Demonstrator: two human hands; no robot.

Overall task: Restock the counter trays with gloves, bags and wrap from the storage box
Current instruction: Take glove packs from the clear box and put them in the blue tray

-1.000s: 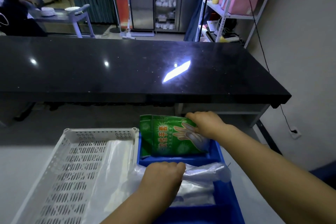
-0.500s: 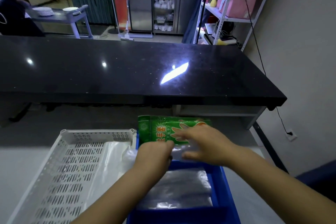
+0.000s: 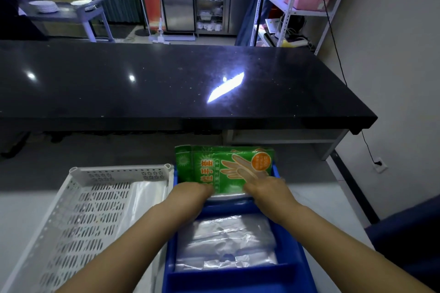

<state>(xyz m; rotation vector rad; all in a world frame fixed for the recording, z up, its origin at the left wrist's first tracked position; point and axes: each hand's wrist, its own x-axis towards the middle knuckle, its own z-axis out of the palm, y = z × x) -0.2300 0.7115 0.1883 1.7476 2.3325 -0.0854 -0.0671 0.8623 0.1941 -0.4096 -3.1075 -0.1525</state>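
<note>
green glove pack (image 3: 223, 169) stood at far end of blue tray (image 3: 302, 254) | my left hand (image 3: 190, 194) and right hand (image 3: 266, 189) pressed its lower edge — finger grip hidden, cannot tell | clear bags (image 3: 226, 242) lay nearer me

Glossy plastics against polished black stone.
Smooth, shiny blue plastic tray (image 3: 289, 276) holding crinkled, translucent clear plastic bags (image 3: 226, 242) with a soft sheen; glossy green printed plastic glove packet (image 3: 214, 166) standing at the far end. Matt white perforated plastic basket (image 3: 78, 216) lined with thin, filmy clear plastic sheet (image 3: 145, 200). Polished black speckled stone bench (image 3: 166, 83), mirror-glossy with bright reflections. Painted white metal shelving rack (image 3: 289, 10) behind.
</note>
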